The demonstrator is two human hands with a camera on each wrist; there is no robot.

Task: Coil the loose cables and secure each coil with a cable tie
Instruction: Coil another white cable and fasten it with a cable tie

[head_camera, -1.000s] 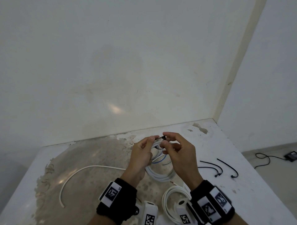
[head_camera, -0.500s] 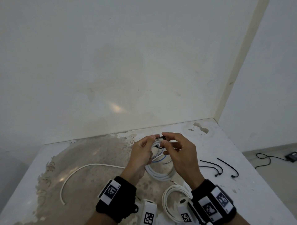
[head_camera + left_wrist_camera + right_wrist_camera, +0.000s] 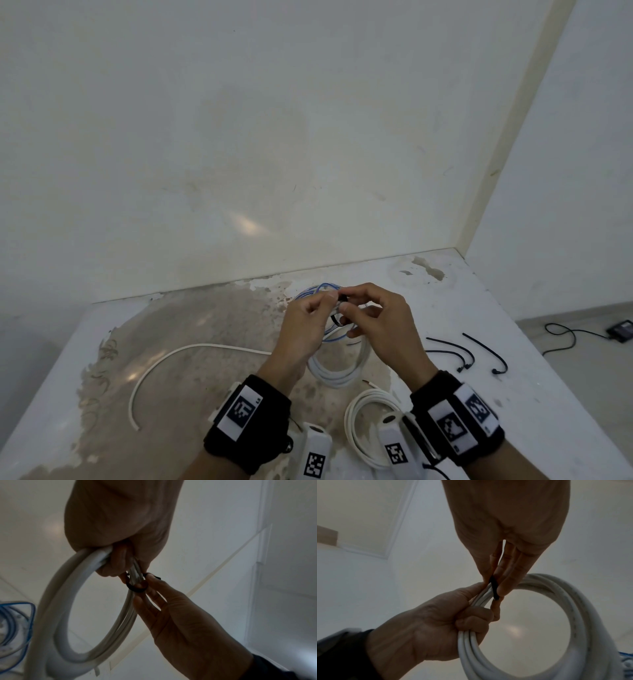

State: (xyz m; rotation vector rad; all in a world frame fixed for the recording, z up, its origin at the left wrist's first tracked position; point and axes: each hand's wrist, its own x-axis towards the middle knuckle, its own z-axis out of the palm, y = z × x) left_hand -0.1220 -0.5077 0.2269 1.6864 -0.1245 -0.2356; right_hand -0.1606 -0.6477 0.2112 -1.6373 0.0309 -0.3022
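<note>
Clearly, only the head view shows the whole table (image 3: 513, 342): both hands are raised above its middle, and a white cable coil (image 3: 337, 371) hangs from them. The left hand (image 3: 301, 329) is curled round the strands of the coil, and the right hand (image 3: 380, 325) pinches a black cable tie (image 3: 337, 320) beside it. From the left wrist view, the tie (image 3: 136, 586) is seen as a small loop closed around the strands of the coil (image 3: 56, 615), between thumb and fingers of the right hand (image 3: 185, 626). From the right wrist view, the tie (image 3: 494, 586) appears only as a short black band across the coil (image 3: 583, 601), just above the clenched left hand (image 3: 436, 623).

Other things are seen on the table only from the head. A second white coil (image 3: 363, 421) lies near, between the two wrists. A loose white cable (image 3: 164, 363) curves over the left part. Three spare black ties (image 3: 479, 353) lie on the right, well apart from the hands and close to the right edge. Bare surface is seen to the far right.

A thin blue cable (image 3: 322, 289) is partly hidden behind the hands. The head of the tie cannot be made out in any view.
</note>
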